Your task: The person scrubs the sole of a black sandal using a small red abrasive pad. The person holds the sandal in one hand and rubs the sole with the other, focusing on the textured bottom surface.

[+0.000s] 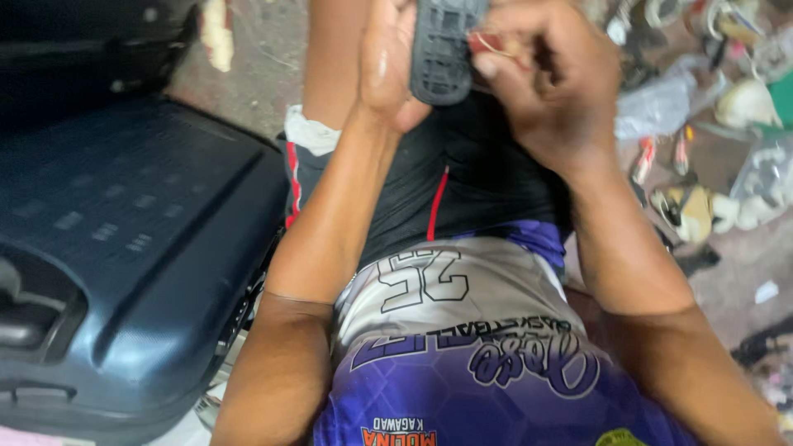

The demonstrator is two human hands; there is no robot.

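Observation:
My left hand (387,62) grips a black shoe (442,49), its ribbed sole turned toward me, at the top middle of the head view. Against the shoe's right edge my right hand (549,78) is closed, pinching a thin light thread (487,45). Whether a needle is in those fingers is too blurred to tell. Both forearms rise from my lap, over black shorts with red stripes and a purple and grey sports shirt.
A dark blue hard-shell suitcase (124,239) fills the left side, close to my left arm. On the ground at the right lie scattered plastic bags (661,103), small tubes (644,157) and shoe parts (690,211). Bare concrete floor (256,74) shows at the upper left.

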